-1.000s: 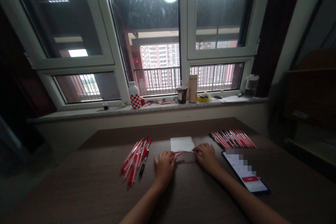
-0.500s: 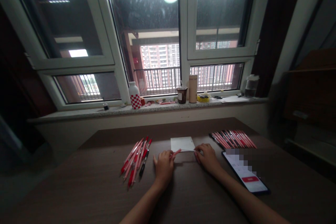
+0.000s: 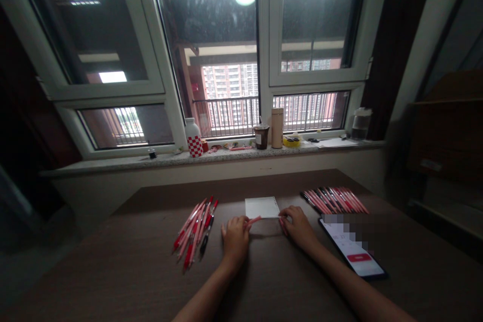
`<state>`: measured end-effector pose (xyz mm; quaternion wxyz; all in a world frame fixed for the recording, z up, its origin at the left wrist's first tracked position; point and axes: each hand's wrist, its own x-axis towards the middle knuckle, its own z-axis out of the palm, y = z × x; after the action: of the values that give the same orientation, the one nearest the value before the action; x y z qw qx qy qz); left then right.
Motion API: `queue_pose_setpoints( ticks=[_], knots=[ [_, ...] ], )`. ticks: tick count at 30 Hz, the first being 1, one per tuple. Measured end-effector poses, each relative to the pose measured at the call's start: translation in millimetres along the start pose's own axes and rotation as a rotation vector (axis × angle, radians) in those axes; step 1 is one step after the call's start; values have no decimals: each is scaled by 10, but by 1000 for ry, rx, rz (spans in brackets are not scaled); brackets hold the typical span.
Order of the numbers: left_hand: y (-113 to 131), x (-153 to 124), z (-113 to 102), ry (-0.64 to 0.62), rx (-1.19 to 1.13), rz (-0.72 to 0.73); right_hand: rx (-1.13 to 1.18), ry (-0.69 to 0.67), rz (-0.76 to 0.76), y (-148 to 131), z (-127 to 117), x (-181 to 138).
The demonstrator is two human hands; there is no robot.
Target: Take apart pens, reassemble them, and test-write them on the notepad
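My left hand (image 3: 235, 239) is closed around a red pen barrel (image 3: 254, 221) that points up and right. My right hand (image 3: 297, 224) pinches the other end, where a thin refill (image 3: 270, 217) runs between the two hands. Both hands rest on the dark wooden table (image 3: 124, 271), just in front of a small white notepad (image 3: 261, 207). A loose pile of red pens (image 3: 195, 230) lies left of my left hand. A neat row of red pens (image 3: 333, 199) lies to the right, beyond my right hand.
A phone (image 3: 352, 248) with a lit screen lies beside my right forearm. The windowsill behind the table holds a red-checked bottle (image 3: 193, 137), a dark cup (image 3: 261, 136), a tall flask (image 3: 276, 128) and a clear jar (image 3: 360, 123).
My hands have drawn slightly closer together along the pen. Nothing else has moved.
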<state>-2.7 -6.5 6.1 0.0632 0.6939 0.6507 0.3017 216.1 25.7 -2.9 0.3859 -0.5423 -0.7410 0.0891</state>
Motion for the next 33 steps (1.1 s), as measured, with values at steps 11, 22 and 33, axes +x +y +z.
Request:
queue_pose_setpoints(
  ticks=[11, 22, 33],
  knots=[
    [-9, 13, 9, 10, -12, 51, 100, -3, -84, 14, 64, -9],
    [26, 0, -22, -32, -92, 112, 117, -79, -98, -64, 68, -25],
    [2, 1, -16, -56, -121, 140, 154, -65, -99, -43, 71, -24]
  ],
)
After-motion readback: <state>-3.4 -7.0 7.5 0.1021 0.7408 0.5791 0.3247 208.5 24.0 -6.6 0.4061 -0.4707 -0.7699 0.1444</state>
